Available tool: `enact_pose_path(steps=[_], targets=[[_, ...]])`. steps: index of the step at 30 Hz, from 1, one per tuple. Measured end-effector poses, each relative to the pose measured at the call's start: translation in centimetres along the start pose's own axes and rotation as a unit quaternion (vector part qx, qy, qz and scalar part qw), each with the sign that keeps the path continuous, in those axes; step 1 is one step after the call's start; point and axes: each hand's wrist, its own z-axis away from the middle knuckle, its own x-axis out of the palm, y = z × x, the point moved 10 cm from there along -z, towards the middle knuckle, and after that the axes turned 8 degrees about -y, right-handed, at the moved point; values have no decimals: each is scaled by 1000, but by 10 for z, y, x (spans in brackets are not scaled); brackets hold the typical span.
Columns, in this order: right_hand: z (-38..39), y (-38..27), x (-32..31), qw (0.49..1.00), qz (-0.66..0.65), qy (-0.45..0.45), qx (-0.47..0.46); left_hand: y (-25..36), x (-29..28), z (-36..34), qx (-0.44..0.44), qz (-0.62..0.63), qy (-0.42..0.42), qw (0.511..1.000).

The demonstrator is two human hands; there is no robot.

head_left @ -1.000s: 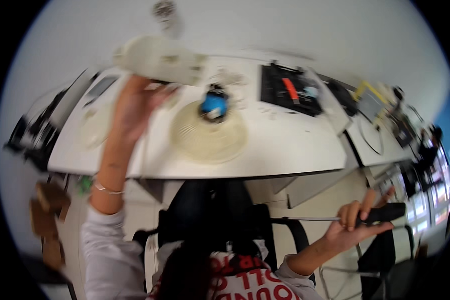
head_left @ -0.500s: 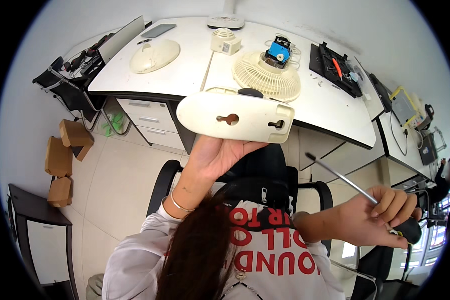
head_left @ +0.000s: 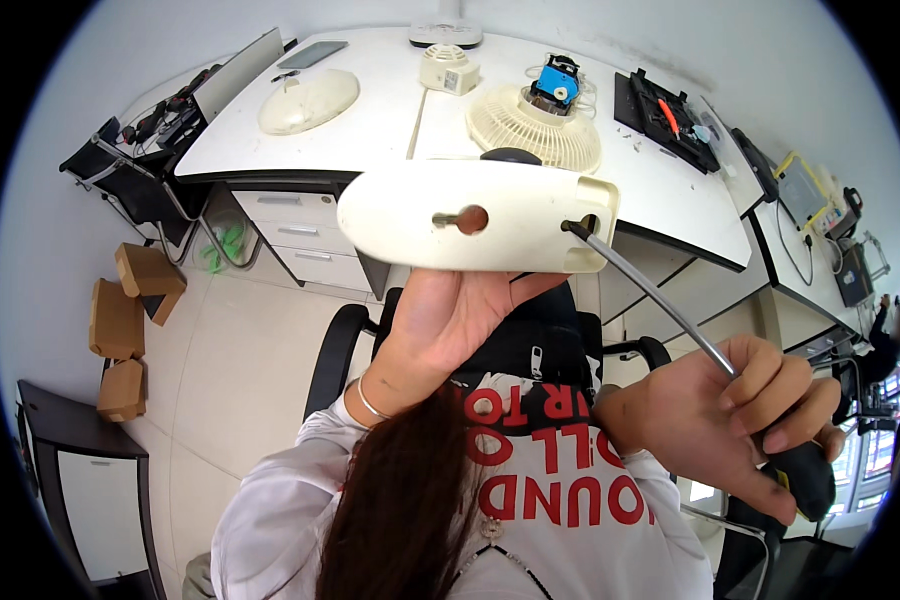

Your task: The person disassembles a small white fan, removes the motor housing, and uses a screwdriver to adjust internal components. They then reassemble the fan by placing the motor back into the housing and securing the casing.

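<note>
My left hand (head_left: 470,315) grips a cream plastic fan housing (head_left: 390,215) from below, holding it above my lap. The long, rounded piece has a keyhole slot near its middle and a recess with an opening at its right end. In my right hand (head_left: 750,420) is a screwdriver (head_left: 660,297) with a long metal shaft and a dark handle. Its dark tip is at the opening in the recess; how deep it reaches I cannot tell. Behind the housing, on the desk, lies a cream fan grille (head_left: 490,130) with a blue motor unit (head_left: 558,88) on it.
On the white desk (head_left: 370,140) are a cream domed cover (head_left: 310,102), a small vented cream part (head_left: 450,70) and a grey tablet-like slab (head_left: 312,53). A black tool case (head_left: 670,120) holding red-handled pliers (head_left: 668,116) lies at right. Cardboard boxes (head_left: 118,318) stand on the floor at left.
The screwdriver has moved up and left, its tip now at the housing's right-hand opening. The housing has shifted slightly up and tilted a little.
</note>
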Motion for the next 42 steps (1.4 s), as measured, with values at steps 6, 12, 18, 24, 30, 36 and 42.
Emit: enact_pose_path(steps=[6,12,18,24,30,36,42], targets=[[2,-5,8,1000,-17,6,-15,17,3,16,71,-181,27,981],[5,-15,23,998,22,-56,-37,24,-6,20,71,-192,13,979],[8,-22,29,995,56,-73,-43,14,3,13,46,-15,-74,996],[12,-8,24,996,59,-68,-24,2,7,6,-5,91,-104,990],[18,3,14,996,76,-28,42,-10,4,7,-29,92,-110,989],[23,1,15,993,112,-26,21,-2,-6,10,9,-106,-27,994],[23,0,3,984,173,-42,6,28,9,31,189,-127,-123,966]])
